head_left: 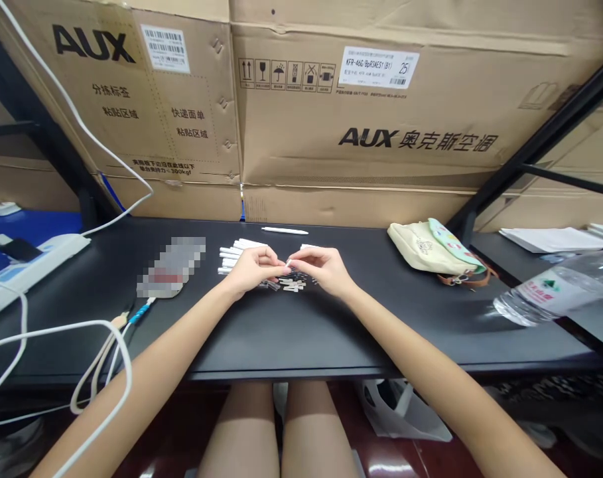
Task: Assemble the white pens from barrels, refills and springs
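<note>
The left hand (253, 270) and the right hand (322, 269) are raised over the black worktop (301, 338), closed into pinches with their fingertips meeting; between them sits a small white piece (287, 264), apparently gripped by both, though the fingers hide most of it. Just behind the left hand lies a loose group of white sticks (239, 253), at least 8 showing, with their ends pointing roughly the same way. Another stick end shows behind the right hand. Directly below the 2 hands is a small scattered pile of white and dark small parts (292, 284), not sorted into any visible order. A single white pen (284, 230) lies apart, farther back on the worktop. As things lie, the sticks and small parts remain mostly separate, and only that 1 pen sits finished-looking on its own. Around them are a blurred pouch (170, 267), a cream canvas bag (430, 249), a plastic water bottle (554, 289), and large cardboard boxes (361, 113) behind the worktop.
</note>
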Demonstrator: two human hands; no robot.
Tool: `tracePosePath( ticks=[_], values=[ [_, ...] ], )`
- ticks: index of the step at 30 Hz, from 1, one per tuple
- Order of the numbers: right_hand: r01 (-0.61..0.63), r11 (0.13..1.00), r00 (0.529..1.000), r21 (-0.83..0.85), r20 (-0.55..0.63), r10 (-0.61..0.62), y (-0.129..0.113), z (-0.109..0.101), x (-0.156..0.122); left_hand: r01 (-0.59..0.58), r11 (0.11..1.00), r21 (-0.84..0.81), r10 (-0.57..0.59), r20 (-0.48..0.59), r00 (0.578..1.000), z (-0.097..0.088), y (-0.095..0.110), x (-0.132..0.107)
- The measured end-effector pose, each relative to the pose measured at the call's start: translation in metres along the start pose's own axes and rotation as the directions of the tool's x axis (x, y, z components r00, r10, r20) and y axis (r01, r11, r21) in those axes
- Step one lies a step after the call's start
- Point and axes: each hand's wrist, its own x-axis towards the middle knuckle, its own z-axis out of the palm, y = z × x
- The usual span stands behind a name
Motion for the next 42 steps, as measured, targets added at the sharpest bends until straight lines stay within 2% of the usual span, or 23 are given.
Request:
tracePosePath(
  ticks=[6,16,18,20,22,25,27,29,31,33,36,38,40,42],
  values=[
    [-0.071,0.996,0.997,0.049,-0.038,0.072,-0.003,0.0,0.001,0.036,0.999,-0.028,-0.036,0.022,0.999,0.0,0.002,-0.002],
    [-0.102,0.993,0.99,0.059,-0.087,0.107,0.002,0.007,0.0,-0.026,0.999,0.022,0.027,-0.015,1.0,0.008,-0.001,-0.003],
    [-0.103,0.993,0.988,0.057,-0.109,0.109,0.002,0.006,0.0,-0.064,0.995,0.079,0.064,0.002,0.998,0.005,0.003,-0.003],
    [-0.096,0.993,0.984,0.063,-0.146,0.105,0.002,0.005,0.001,-0.137,0.966,0.218,0.138,0.011,0.99,-0.004,0.009,-0.005],
    [-0.079,0.994,0.978,0.077,-0.189,0.092,0.002,0.003,0.002,-0.218,0.86,0.461,0.248,-0.003,0.969,-0.02,0.015,-0.01],
    [-0.056,0.994,0.969,0.097,-0.233,0.078,0.0,0.0,0.004,-0.267,0.559,0.785,0.337,0.08,0.938,-0.046,0.018,-0.022],
    [-0.056,0.992,0.965,0.112,-0.247,0.083,-0.001,0.0,0.005,-0.275,0.392,0.878,0.313,0.154,0.937,-0.058,0.015,-0.029],
    [-0.058,0.991,0.964,0.124,-0.252,0.088,-0.001,0.0,0.005,-0.288,0.272,0.918,0.292,0.207,0.934,-0.064,0.009,-0.033],
    [-0.053,0.991,0.963,0.123,-0.255,0.083,-0.001,0.0,0.004,-0.289,0.2,0.936,0.281,0.228,0.932,-0.066,0.003,-0.034],
    [-0.047,0.992,0.963,0.114,-0.26,0.075,0.0,0.0,0.004,-0.285,0.17,0.943,0.268,0.234,0.935,-0.066,0.0,-0.033],
    [-0.042,0.993,0.961,0.111,-0.269,0.071,0.001,-0.002,0.004,-0.304,0.204,0.931,0.23,0.256,0.939,-0.067,0.008,-0.034],
    [-0.033,0.993,0.96,0.113,-0.271,0.063,0.001,-0.003,0.005,-0.315,0.283,0.906,0.201,0.265,0.943,-0.064,0.02,-0.034],
    [-0.022,0.994,0.958,0.109,-0.283,0.052,0.002,-0.005,0.006,-0.297,0.407,0.864,0.2,0.233,0.952,-0.058,0.032,-0.031],
    [-0.017,0.995,0.95,0.094,-0.309,0.045,0.002,-0.007,0.007,-0.262,0.608,0.75,0.211,0.165,0.963,-0.045,0.039,-0.022]
  ],
)
